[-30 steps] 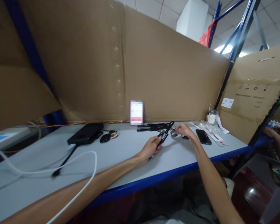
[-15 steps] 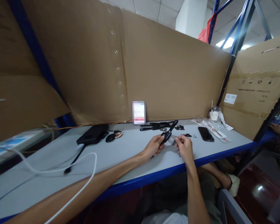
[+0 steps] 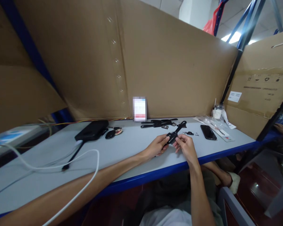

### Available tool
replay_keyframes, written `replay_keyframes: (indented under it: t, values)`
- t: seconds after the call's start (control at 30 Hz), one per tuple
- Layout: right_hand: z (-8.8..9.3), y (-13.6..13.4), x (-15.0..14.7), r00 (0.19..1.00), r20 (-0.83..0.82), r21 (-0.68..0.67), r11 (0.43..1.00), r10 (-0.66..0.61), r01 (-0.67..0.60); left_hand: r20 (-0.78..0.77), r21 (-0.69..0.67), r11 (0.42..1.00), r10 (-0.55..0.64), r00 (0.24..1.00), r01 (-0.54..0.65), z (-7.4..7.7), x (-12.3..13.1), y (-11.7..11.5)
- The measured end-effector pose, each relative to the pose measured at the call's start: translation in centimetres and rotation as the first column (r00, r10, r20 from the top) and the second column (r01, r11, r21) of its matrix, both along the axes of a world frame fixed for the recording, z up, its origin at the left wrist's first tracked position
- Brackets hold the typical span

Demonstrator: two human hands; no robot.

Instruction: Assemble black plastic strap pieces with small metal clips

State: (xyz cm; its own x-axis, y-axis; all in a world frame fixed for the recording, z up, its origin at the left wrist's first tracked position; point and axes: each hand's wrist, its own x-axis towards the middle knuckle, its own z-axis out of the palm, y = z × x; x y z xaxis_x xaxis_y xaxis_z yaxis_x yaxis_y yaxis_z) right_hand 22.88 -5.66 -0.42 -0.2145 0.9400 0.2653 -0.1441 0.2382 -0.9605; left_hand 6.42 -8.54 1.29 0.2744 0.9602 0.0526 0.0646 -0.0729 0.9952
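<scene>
My left hand [image 3: 158,146] is closed around the body and near handle of a black spokeshave [image 3: 180,126], held above the table with its far handle slanting up to the right. My right hand [image 3: 185,145] pinches a small flat blade [image 3: 173,142] against the middle of the spokeshave; the fingers partly hide it. Behind the hands lie more black spokeshaves [image 3: 157,123], with loose blades [image 3: 165,127] in front of them. Small black parts [image 3: 190,133] and silver screws [image 3: 197,134] rest to the right of my right hand.
A smartphone [image 3: 208,132] and plastic packaging [image 3: 213,124] lie to the right, near a white cup [image 3: 217,113]. On the left are a black box [image 3: 91,130], a black oval object [image 3: 110,134] and a white cable [image 3: 97,160]. Cardboard [image 3: 169,69] walls the back. A co-worker's hand [image 3: 281,128] shows far right.
My right hand has moved left, bringing the blade from beside the spokeshave up against its body. My left hand keeps its hold. The view has shifted slightly.
</scene>
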Motion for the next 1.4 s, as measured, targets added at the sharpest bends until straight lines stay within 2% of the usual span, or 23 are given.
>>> replay_keyframes:
  t: [0.17,0.5,0.77,0.97,1.03,1.1,1.13,1.23,1.3,1.33,1.4]
  values:
    - [0.0,0.1,-0.1,1.0,-0.002,-0.011,1.0,0.029,-0.029,-0.044,0.057,0.998,0.009,0.999,-0.007,-0.1,0.1,-0.1]
    - [0.1,-0.1,-0.1,0.999,0.019,-0.006,0.999,0.038,-0.038,-0.005,0.038,0.998,0.042,0.999,-0.042,-0.2,0.2,-0.1]
    - [0.1,0.0,0.1,0.999,0.019,0.005,0.999,0.041,-0.041,-0.055,0.105,0.991,0.091,0.994,-0.085,-0.7,0.2,0.2]
    - [-0.1,-0.3,-0.6,0.999,0.029,0.003,0.999,0.038,-0.038,-0.064,0.081,0.993,0.088,0.994,-0.083,-0.7,0.2,0.2]
    - [-0.2,-0.2,-0.5,0.998,0.056,0.017,1.0,-0.005,0.004,-0.058,0.049,0.995,0.093,0.994,-0.09,-0.6,0.2,0.2]
    - [-0.2,0.2,0.5,0.983,0.094,0.094,0.984,-0.157,0.148,-0.04,-0.004,0.994,0.107,0.993,-0.107,-0.5,0.1,0.1]
    - [-0.2,0.5,1.5,0.955,0.109,0.154,0.954,-0.274,0.256,-0.03,-0.032,0.993,0.114,0.993,-0.115,-0.5,0.0,0.1]
    - [0.1,2.2,5.8,0.776,0.179,0.334,0.779,-0.605,0.531,-0.007,-0.077,0.99,0.119,0.993,-0.119,-0.5,-0.3,0.3]
    - [0.4,3.7,8.7,0.612,0.341,0.444,0.696,-0.713,0.564,-0.001,-0.08,0.991,0.112,0.994,-0.112,-0.6,-0.3,0.5]
    - [0.6,4.5,9.9,0.53,0.455,0.481,0.698,-0.716,0.53,0.0,-0.079,0.991,0.108,0.994,-0.108,-0.6,-0.3,0.5]
    - [1.1,5.9,11.1,0.391,0.629,0.515,0.737,-0.672,0.438,0.001,-0.08,0.992,0.099,0.995,-0.099,-0.6,-0.3,0.5]
